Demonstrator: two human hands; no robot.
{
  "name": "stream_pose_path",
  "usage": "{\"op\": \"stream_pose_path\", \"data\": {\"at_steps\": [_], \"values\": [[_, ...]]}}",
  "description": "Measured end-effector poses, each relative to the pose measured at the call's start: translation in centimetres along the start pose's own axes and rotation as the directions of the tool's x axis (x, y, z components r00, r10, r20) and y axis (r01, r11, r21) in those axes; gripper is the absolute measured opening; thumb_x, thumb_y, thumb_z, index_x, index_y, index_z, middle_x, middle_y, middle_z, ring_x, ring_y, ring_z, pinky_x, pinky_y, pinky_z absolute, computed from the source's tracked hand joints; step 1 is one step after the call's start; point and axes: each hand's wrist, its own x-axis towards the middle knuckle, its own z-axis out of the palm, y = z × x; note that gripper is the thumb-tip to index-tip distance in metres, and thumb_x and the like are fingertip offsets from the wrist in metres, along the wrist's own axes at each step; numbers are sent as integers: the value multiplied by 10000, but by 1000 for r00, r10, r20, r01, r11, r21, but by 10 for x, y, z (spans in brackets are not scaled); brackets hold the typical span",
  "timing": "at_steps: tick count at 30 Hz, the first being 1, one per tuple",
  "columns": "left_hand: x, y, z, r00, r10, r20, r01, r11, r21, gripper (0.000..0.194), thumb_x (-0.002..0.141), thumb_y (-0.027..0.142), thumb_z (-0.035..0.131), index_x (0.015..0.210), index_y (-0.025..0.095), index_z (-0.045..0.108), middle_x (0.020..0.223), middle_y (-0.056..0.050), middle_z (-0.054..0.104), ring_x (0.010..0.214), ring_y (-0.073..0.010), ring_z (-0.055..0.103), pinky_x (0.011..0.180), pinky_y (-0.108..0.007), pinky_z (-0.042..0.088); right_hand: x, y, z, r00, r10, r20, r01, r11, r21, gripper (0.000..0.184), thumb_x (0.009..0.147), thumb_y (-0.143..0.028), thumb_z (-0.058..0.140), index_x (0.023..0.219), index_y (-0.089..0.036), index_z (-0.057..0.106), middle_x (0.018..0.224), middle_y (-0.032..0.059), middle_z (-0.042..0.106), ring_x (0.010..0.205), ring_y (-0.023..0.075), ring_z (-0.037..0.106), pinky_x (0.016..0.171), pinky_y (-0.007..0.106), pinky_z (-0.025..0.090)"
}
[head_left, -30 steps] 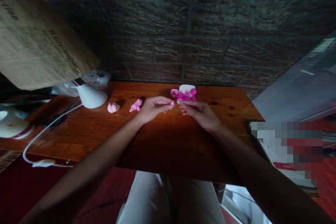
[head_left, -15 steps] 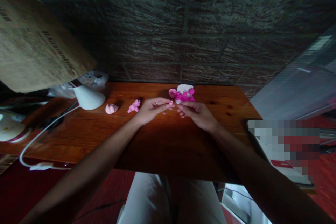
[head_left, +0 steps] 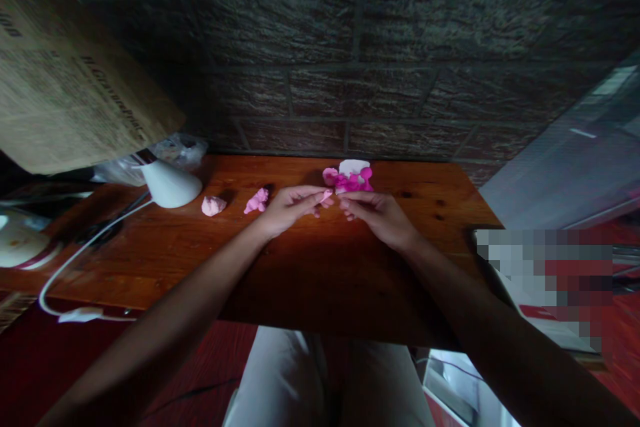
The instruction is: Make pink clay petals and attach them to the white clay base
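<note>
Between thumb and fingertips, my left hand (head_left: 293, 209) pinches a small piece of pink clay (head_left: 326, 194). My right hand (head_left: 381, 215) is a short gap to its right, thumb and index finger pressed together; whatever may be between them is too small to make out. Just beyond both hands stands a white block (head_left: 355, 167) with bright magenta clay shapes (head_left: 353, 182) and a paler pink round shape (head_left: 330, 175) at its front. Left of my left hand lie a pink clay lump (head_left: 257, 201) and a paler pink lump (head_left: 213, 205).
A lamp with a white base (head_left: 173, 185) and a newsprint shade (head_left: 85, 80) stands at the left, its white cord (head_left: 75, 260) looping over the wooden table's (head_left: 310, 280) front edge. Behind it lies a clear plastic bag (head_left: 180, 150). A brick wall (head_left: 320, 47) closes off the back.
The pink clay piece in my left fingers has turned and now shows a longer, slanted side. Both hands stay in nearly the same place.
</note>
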Motion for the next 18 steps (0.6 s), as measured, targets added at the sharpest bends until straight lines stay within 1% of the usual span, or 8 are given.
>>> {"op": "stream_pose_path", "data": {"at_steps": [2, 4, 6, 8, 10, 13, 15, 18], "values": [[0, -1, 0, 999, -31, -22, 29, 997, -76, 425, 771, 511, 850, 1035, 180, 822, 957, -91, 789, 836, -153, 678, 721, -253, 508, 0, 0, -1, 1000, -5, -12, 5, 1000, -4, 408, 756, -528, 829, 1004, -204, 818, 876, 34, 782, 769, 163, 685, 756, 327, 570], [1, -1, 0, 998, -55, -40, 49, 988, -149, 396, 747, 480, 878, 1004, 184, 827, 930, -75, 776, 828, -138, 665, 715, -238, 498, 0, -2, -1, 1000, -5, -13, 5, 1000, -7, 413, 754, -567, 817, 936, -196, 819, 825, 31, 767, 735, 159, 675, 731, 321, 569], [1, -1, 0, 997, -64, -43, 54, 978, -204, 369, 728, 453, 899, 971, 184, 831, 910, -64, 764, 819, -124, 655, 705, -224, 490, 0, -3, -1, 1000, -4, -8, 4, 1000, -7, 428, 755, -599, 804, 889, -192, 813, 783, 29, 753, 702, 154, 665, 707, 318, 567], [1, -1, 0, 998, -60, -37, 49, 970, -238, 362, 719, 430, 910, 979, 190, 833, 903, -58, 760, 818, -118, 654, 703, -216, 489, 0, -4, -1, 1000, -5, -4, 5, 1000, -5, 427, 753, -602, 806, 883, -195, 812, 780, 30, 753, 690, 152, 663, 703, 320, 568], [1, -1, 0, 998, -59, -31, 49, 966, -254, 377, 720, 408, 913, 1025, 203, 828, 905, -57, 763, 828, -119, 661, 707, -214, 492, 0, -4, 0, 1000, -4, -18, 4, 1000, -3, 416, 744, -587, 820, 891, -199, 815, 790, 31, 758, 686, 151, 661, 705, 323, 569], [2, 0, 0, 997, -70, -33, 59, 967, -249, 391, 730, 398, 908, 1060, 208, 818, 907, -59, 769, 827, -121, 668, 701, -210, 489, 1, -2, 0, 997, 9, -71, -10, 1000, -17, 407, 732, -568, 831, 908, -202, 823, 813, 30, 761, 686, 149, 655, 705, 326, 570], [2, 0, 0, 996, -81, -41, 69, 969, -239, 381, 726, 407, 909, 1032, 198, 820, 901, -61, 771, 810, -117, 667, 687, -204, 481, 1, -1, -1, 996, 9, -92, -12, 999, -33, 406, 743, -550, 825, 958, -205, 828, 830, 26, 764, 699, 150, 660, 723, 332, 572], [2, 2, 0, 995, -89, -55, 74, 970, -230, 384, 700, 417, 923, 986, 182, 821, 897, -66, 776, 791, -117, 665, 668, -203, 472, 1, 1, -2, 997, -4, -74, 2, 1000, -28, 407, 755, -517, 823, 1023, -211, 826, 853, 27, 778, 733, 159, 681, 751, 340, 577]]}}
